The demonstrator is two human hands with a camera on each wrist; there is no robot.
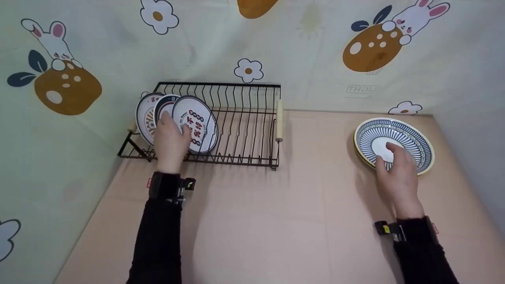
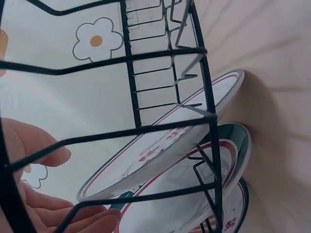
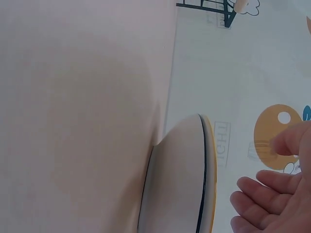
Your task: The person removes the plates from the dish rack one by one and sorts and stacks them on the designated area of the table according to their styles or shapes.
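Note:
My left hand point(image 1: 170, 144) is at the left part of the black wire dish rack point(image 1: 248, 159), fingers close to the plates. The front plate point(image 1: 195, 126) is white with red characters and leans there; a dark-rimmed plate point(image 1: 167, 103) and another patterned plate point(image 1: 146, 114) stand behind it. In the left wrist view, the thumb point(image 2: 51, 150) stays apart from the front plate point(image 2: 160, 141), while the fingertips point(image 2: 109, 218) lie right at the plates' edges. My right hand point(image 1: 398, 179) hovers over the blue-patterned, yellow-rimmed stacked plates point(image 1: 422, 152), holding nothing, fingers loosely spread.
The rack has a wooden handle point(image 1: 279, 120) on its right end and stands against a wall point(image 1: 307, 59) printed with rabbits and flowers. A pinkish tabletop point(image 1: 276, 221) spreads between the rack and the stacked plates. A grey wall point(image 1: 473, 118) borders the right side.

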